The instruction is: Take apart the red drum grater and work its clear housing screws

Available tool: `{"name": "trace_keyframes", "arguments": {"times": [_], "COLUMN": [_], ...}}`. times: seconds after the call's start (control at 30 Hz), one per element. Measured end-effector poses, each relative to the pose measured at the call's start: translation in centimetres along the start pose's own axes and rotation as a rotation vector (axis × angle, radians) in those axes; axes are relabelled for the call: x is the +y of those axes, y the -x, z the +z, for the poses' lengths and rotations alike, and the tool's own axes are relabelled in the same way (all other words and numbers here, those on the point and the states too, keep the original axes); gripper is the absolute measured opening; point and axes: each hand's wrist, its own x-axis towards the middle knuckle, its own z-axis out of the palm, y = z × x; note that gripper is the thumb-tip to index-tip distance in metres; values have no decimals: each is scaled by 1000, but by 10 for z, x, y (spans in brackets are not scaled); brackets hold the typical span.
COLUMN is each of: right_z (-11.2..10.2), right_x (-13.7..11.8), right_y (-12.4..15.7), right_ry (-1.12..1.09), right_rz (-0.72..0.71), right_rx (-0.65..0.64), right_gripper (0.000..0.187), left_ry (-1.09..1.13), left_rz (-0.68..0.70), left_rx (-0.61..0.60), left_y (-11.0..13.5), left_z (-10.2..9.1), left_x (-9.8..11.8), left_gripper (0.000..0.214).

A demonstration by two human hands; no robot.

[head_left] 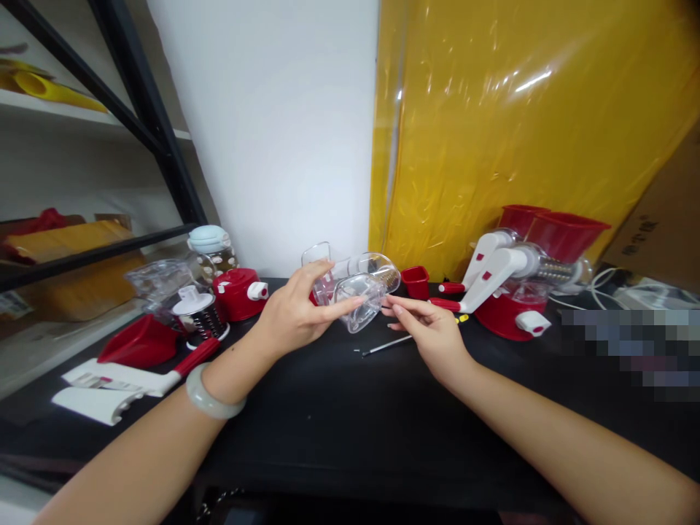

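Observation:
My left hand (298, 306) grips a clear plastic grater housing (355, 292), tilted above the black table. The thumb lies along its near side, and the fingers reach over the top. At the housing's right edge, my right hand (424, 328) has its thumb and fingertips pinched together. Whatever may be between those fingertips is too small to make out. Under the right hand lies a screwdriver (383, 344) with a thin metal shaft and a yellow-tipped handle, partly hidden by the hand. A tiny screw-like piece (356, 351) rests beside its tip.
Assembled rotary graters (506, 306) with red hoppers stand at the right, near a small red plastic cup (415, 282). Leftward are a red base (238, 294), a grater drum (201, 317), a red hopper (139, 341), a white crank arm (125, 375) and a lidded jar (211, 251).

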Motion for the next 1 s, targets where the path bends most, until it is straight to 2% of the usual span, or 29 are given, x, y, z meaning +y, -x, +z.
{"name": "trace_keyframes", "arguments": {"times": [0.33, 0.63, 1.0], "right_z": [2, 0, -1], "right_x": [4, 4, 4], "right_y": [3, -1, -4], "right_ry": [-34, -44, -59], "right_rz": [78, 70, 69], "right_rx": [5, 3, -7], "right_gripper": [34, 33, 34], "left_ry": [-43, -43, 6], "left_rz": [48, 19, -10], "left_rx": [11, 52, 39], "left_y": [0, 1, 2], "left_z": [-2, 0, 3], "left_x": [1, 2, 4], "left_gripper": [63, 63, 66]}}
